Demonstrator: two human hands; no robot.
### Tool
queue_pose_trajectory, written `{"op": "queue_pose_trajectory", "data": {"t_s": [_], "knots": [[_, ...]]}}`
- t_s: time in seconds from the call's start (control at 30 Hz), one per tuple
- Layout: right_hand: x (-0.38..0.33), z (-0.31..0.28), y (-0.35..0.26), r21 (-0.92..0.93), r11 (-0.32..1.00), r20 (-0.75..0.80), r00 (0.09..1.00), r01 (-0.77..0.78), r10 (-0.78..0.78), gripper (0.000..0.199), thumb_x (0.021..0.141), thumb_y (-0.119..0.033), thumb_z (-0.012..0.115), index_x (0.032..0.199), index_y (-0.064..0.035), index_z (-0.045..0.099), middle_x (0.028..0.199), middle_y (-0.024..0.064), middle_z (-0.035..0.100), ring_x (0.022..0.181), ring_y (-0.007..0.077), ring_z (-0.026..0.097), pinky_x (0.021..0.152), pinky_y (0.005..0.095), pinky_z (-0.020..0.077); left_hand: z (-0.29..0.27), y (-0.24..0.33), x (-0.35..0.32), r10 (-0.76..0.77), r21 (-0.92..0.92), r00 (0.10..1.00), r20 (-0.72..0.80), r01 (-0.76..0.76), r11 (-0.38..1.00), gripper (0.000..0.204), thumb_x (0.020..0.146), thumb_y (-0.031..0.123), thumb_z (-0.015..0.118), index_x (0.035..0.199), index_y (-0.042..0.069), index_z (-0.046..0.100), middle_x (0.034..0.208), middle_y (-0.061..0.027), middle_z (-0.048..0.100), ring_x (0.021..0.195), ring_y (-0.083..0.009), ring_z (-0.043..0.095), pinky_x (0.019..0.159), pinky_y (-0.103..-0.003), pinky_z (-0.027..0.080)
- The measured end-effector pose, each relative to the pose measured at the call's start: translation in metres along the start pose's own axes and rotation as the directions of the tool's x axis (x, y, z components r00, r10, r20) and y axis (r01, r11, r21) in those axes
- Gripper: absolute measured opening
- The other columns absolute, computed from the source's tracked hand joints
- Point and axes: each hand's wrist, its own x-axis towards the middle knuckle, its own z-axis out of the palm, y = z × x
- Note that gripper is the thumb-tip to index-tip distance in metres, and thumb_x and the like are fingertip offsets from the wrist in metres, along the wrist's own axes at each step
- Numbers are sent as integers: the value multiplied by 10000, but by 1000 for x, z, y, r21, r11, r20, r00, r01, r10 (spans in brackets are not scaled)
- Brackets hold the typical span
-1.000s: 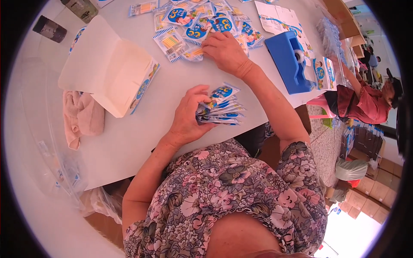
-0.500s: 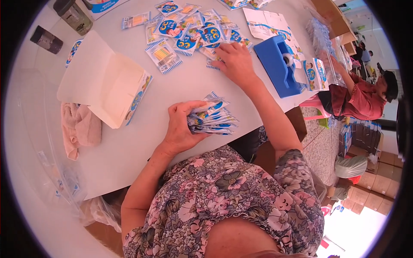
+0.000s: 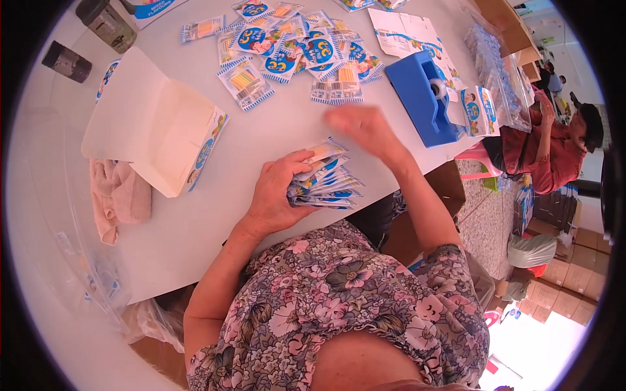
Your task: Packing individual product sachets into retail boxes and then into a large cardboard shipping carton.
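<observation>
1. Mostly, the right hand (image 3: pixel 358 127) is hard to read: it is smeared by motion blur, so it cannot be told whether its fingers are spread or curled, or whether anything is held in them.
2. A stack of small blue and white packets (image 3: pixel 324 181) is gripped by the left hand (image 3: pixel 277 189); the fingers are closed around its near end and the thumb is laid on top. The stack rests on the white table (image 3: pixel 195 228), close to its near edge.
3. The lower packets of the stack are covered by the upper ones, so their number cannot be counted.
4. Beyond the fingertips of both hands, loose packets (image 3: pixel 287 45) of the same kind are scattered over the table, some overlapping.
5. Just beyond the right hand, a blue tape dispenser (image 3: pixel 420 98) is seen with a roll inside it.
6. Beside the dispenser, clear plastic bags (image 3: pixel 495 65) are filled with more packets; their far end is cut off by the picture rim.
7. To the left of the left-hand fingers, an open white carton (image 3: pixel 150 124) is laid flat, and nothing is seen in it.
8. A pink cloth (image 3: pixel 117 199) is partly hidden under the carton.
</observation>
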Motion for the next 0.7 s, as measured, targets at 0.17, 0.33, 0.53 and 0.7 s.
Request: {"op": "queue_pose_trajectory", "data": {"t_s": [0.17, 0.33, 0.53, 0.7], "knots": [[28, -17, 30, -774, 629, -117, 958, 78, -263, 318, 846, -218, 698, 1125, -67, 673, 1167, 101, 630, 1053, 290, 610, 860, 377, 524, -4, 13, 2, -86, 30, 996, 13, 85, 996, 835, 570, 198, 909, 1280, 128, 475, 1290, -83, 581, 1198, -266, 543, 1067, -408, 294], [5, -27, 38, -637, 764, -67, 981, 100, -184, 268, 857, -139, 667, 1110, -53, 685, 1225, 119, 625, 1096, 292, 608, 902, 354, 512, -2, 4, 3, 14, 158, 1000, 24, -17, 987, 804, 558, 213, 912, 1247, 117, 507, 1291, -85, 576, 1181, -275, 553, 1094, -439, 302], [-29, -35, 17, -71, 992, 55, 993, 108, -104, 292, 862, -39, 638, 1151, -29, 681, 1248, 134, 640, 1144, 251, 608, 982, 345, 464, -1, 6, 2, -87, -30, 996, -8, 86, 996, 745, 574, 204, 923, 1203, 99, 538, 1348, -145, 529, 1244, -306, 511, 1054, -421, 399], [-20, -31, -6, 301, 939, 335, 940, -170, 62, 241, 881, -214, 675, 1037, -36, 721, 1078, 136, 700, 1034, 277, 642, 928, 332, 485, 1, -4, -2, 48, -17, 998, 41, -48, 999, 795, 572, 169, 931, 1236, 77, 502, 1388, -180, 462, 1231, -325, 509, 1030, -385, 421]]}}
